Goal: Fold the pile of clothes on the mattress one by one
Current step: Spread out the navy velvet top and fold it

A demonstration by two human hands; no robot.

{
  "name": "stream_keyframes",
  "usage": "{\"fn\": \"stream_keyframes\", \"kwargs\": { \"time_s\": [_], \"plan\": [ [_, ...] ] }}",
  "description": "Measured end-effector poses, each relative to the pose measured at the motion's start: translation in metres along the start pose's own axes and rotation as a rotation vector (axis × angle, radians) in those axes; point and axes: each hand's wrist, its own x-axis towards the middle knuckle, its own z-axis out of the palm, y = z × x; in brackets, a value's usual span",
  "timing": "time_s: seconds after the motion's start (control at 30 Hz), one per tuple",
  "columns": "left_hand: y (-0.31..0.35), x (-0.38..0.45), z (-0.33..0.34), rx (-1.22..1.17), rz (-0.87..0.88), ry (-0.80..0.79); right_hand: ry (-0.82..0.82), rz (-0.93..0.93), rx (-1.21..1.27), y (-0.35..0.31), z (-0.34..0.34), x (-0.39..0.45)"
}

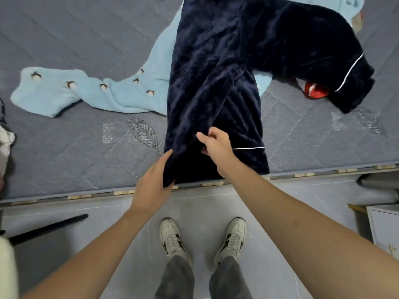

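Dark navy fleece trousers (216,83) with white piping lie spread on the grey quilted mattress (75,152), one leg reaching the near edge, the other angled to the right. My left hand (153,180) grips the near leg's left hem corner at the mattress edge. My right hand (216,147) pinches the fabric of the same leg just above the white piping. A light blue fleece garment (86,91) with small bird motifs lies partly under the navy trousers, stretching left.
A red and white item (313,90) peeks from under the right navy leg. The mattress edge runs across the frame; below it are grey floor tiles, my shoes (203,238), a black pole (47,228) at left and a white cabinet (384,227) at right.
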Motion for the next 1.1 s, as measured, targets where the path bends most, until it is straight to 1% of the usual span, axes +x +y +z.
{"fn": "stream_keyframes", "kwargs": {
  "time_s": [0.1,0.2,0.3,0.37,0.47,0.53,0.73,0.83,0.9,1.03,1.1],
  "plan": [
    [0.006,-0.003,-0.001,-0.045,0.043,-0.028,0.003,0.032,0.010,0.000,-0.020,-0.006],
    [0.014,-0.001,0.000,-0.021,0.114,-0.028,-0.009,0.099,0.027,0.001,-0.028,-0.006],
    [0.015,0.004,0.005,0.002,0.151,-0.042,-0.101,0.151,0.012,0.002,-0.027,-0.002],
    [0.013,0.006,0.008,-0.006,0.166,-0.021,-0.166,0.172,-0.008,0.004,-0.023,0.003],
    [0.009,0.006,0.014,-0.014,0.159,0.011,-0.237,0.150,0.003,0.006,-0.021,0.008],
    [0.006,0.004,0.017,-0.006,0.130,0.019,-0.245,0.135,0.029,0.008,-0.024,0.010],
    [0.012,0.003,0.025,0.013,0.097,0.052,-0.196,0.176,0.067,0.006,-0.040,0.008],
    [0.019,0.007,0.030,0.122,0.092,0.117,-0.218,0.110,0.047,0.004,-0.053,0.003],
    [0.023,0.010,0.035,0.194,0.065,0.109,-0.152,0.045,0.033,0.006,-0.067,0.001],
    [0.032,0.015,0.043,0.280,-0.040,-0.013,0.009,-0.104,-0.058,0.008,-0.103,-0.002],
    [0.036,0.017,0.043,0.331,-0.031,-0.024,0.068,-0.146,-0.116,0.010,-0.120,-0.002]
  ]
}}
